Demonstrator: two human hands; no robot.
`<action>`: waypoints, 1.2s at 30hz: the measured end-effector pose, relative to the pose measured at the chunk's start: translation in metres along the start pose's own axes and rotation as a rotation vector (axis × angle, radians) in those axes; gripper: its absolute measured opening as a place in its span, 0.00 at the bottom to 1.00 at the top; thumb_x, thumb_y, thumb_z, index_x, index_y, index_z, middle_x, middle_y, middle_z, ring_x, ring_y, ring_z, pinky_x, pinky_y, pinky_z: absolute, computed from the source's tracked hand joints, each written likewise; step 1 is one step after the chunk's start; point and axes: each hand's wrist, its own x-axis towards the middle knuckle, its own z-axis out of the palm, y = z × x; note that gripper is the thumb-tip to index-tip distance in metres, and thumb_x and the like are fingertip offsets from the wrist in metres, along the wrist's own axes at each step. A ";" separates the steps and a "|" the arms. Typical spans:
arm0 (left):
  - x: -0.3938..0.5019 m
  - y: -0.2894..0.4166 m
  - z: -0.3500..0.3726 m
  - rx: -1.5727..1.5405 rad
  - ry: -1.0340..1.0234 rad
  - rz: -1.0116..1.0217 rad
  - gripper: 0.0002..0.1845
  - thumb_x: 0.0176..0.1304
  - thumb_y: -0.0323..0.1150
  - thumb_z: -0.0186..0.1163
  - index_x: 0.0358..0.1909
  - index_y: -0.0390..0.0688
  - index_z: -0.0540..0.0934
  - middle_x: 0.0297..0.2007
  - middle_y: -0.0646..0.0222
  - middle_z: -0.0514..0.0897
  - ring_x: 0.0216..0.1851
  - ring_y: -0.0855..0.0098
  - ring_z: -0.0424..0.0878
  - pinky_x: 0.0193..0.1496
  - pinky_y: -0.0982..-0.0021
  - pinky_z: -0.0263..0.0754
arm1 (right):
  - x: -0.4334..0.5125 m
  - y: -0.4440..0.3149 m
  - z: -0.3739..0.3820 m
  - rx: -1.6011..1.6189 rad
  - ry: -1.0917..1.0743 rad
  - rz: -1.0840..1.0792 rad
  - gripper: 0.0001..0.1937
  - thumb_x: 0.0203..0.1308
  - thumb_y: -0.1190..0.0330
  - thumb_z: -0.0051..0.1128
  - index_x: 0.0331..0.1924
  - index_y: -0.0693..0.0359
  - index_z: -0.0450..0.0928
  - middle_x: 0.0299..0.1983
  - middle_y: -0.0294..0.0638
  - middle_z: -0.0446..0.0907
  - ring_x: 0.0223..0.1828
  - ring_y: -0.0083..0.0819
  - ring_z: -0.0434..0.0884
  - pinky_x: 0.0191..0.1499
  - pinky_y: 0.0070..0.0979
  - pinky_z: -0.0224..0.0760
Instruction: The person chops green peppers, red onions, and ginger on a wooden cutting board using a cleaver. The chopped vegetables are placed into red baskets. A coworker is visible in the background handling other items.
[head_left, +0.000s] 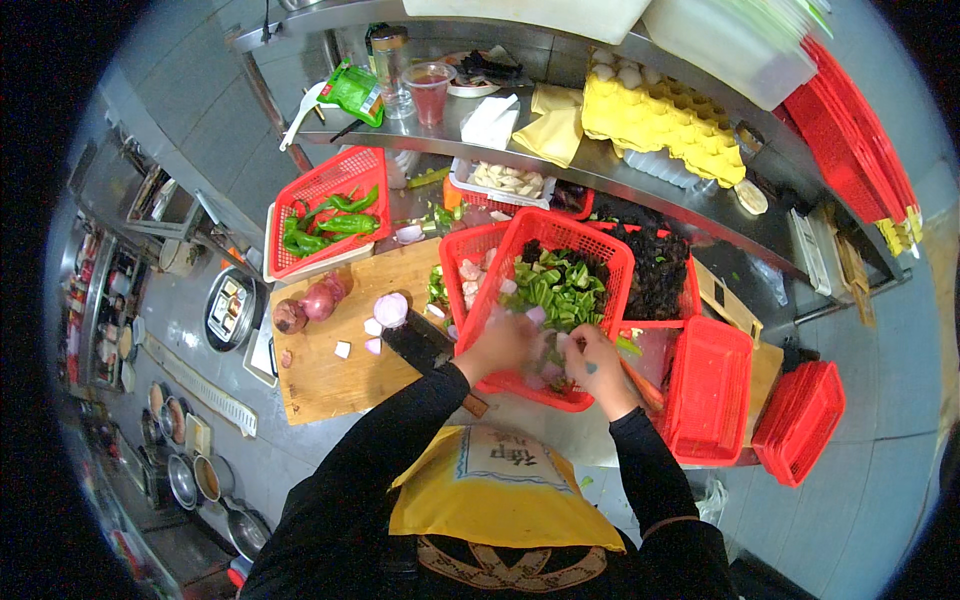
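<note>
My left hand (506, 346), blurred, is inside the near end of a red plastic basket (538, 399) among pieces of cut onion; its grip cannot be made out. Beside it my right hand (592, 360) has its fingers bent over the same basket, and whether they hold a piece is unclear. Chopped green peppers (562, 289) and dark pieces fill the far part. To the left, a cleaver (409, 341) lies on the wooden cutting board (337, 375) next to a halved red onion (391, 310), several cut onion pieces and whole red onions (318, 301).
Whole green peppers (349, 223) lie in a red basket at the back left. A basket of black fungus (652, 262) stands behind on the right. Red baskets (709, 390) flank my right arm. Above the table runs a steel shelf (555, 161) with yellow egg trays (652, 112).
</note>
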 end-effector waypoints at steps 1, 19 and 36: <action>0.004 -0.004 0.001 -0.160 0.080 -0.013 0.12 0.67 0.36 0.66 0.42 0.36 0.86 0.37 0.53 0.89 0.39 0.58 0.89 0.46 0.57 0.84 | 0.000 -0.002 0.000 0.181 -0.060 0.169 0.11 0.70 0.62 0.64 0.44 0.61 0.80 0.42 0.51 0.87 0.40 0.48 0.88 0.44 0.41 0.81; -0.005 -0.026 0.021 -0.245 0.028 0.218 0.18 0.76 0.37 0.61 0.58 0.33 0.84 0.53 0.58 0.89 0.48 0.63 0.89 0.54 0.64 0.85 | -0.009 -0.025 0.010 0.308 -0.031 -0.127 0.11 0.60 0.74 0.68 0.46 0.65 0.82 0.53 0.49 0.85 0.54 0.48 0.86 0.58 0.38 0.80; -0.018 -0.015 0.038 -0.180 0.039 -0.061 0.21 0.80 0.31 0.53 0.68 0.34 0.79 0.51 0.55 0.90 0.51 0.68 0.87 0.56 0.63 0.82 | -0.015 -0.046 0.016 0.062 -0.037 -0.320 0.23 0.55 0.77 0.67 0.58 0.68 0.81 0.58 0.55 0.81 0.58 0.56 0.81 0.57 0.43 0.79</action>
